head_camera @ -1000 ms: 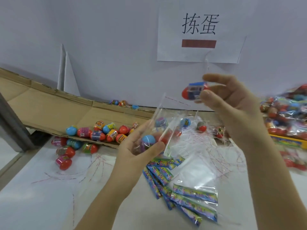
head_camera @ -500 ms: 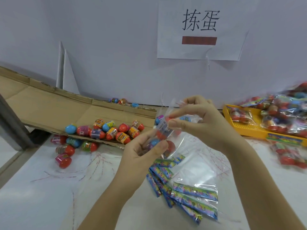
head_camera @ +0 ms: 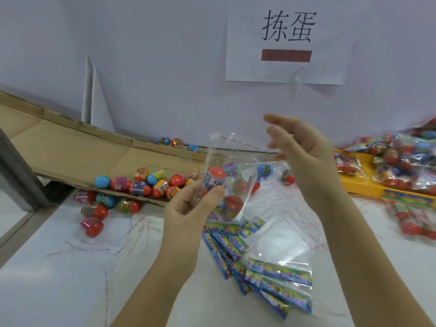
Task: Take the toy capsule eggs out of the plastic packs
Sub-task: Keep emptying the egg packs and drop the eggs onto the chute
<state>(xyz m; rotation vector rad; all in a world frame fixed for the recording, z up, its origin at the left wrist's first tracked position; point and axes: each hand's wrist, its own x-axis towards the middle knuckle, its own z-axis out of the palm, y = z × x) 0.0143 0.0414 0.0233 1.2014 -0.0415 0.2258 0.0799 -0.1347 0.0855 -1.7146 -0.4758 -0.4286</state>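
Observation:
My left hand (head_camera: pixel 188 208) grips a clear plastic pack (head_camera: pixel 226 182) held upright over the table. Inside it I see a red-topped capsule egg (head_camera: pixel 213 179) by my fingertips and another red egg (head_camera: pixel 232 204) lower down. My right hand (head_camera: pixel 304 149) is raised just right of the pack's open top, blurred, with its fingers loosely spread and nothing visible in them. A heap of loose capsule eggs (head_camera: pixel 146 185) lies on the flattened cardboard (head_camera: pixel 59 149) and the table to the left. A few more eggs (head_camera: pixel 265 169) lie behind the pack.
A yellow tray (head_camera: pixel 361 187) at the right holds several full packs (head_camera: pixel 405 161), with more packs (head_camera: pixel 410 223) on the table beside it. Empty clear bags (head_camera: pixel 283 234) and blue-green paper strips (head_camera: pixel 278 272) lie below my hands. A white wall with a paper sign (head_camera: pixel 286 41) stands behind.
One second ago my right hand held an egg up high, then it reached into the pack's mouth. Now it has lifted out to the right with open fingers. The left hand still holds the pack.

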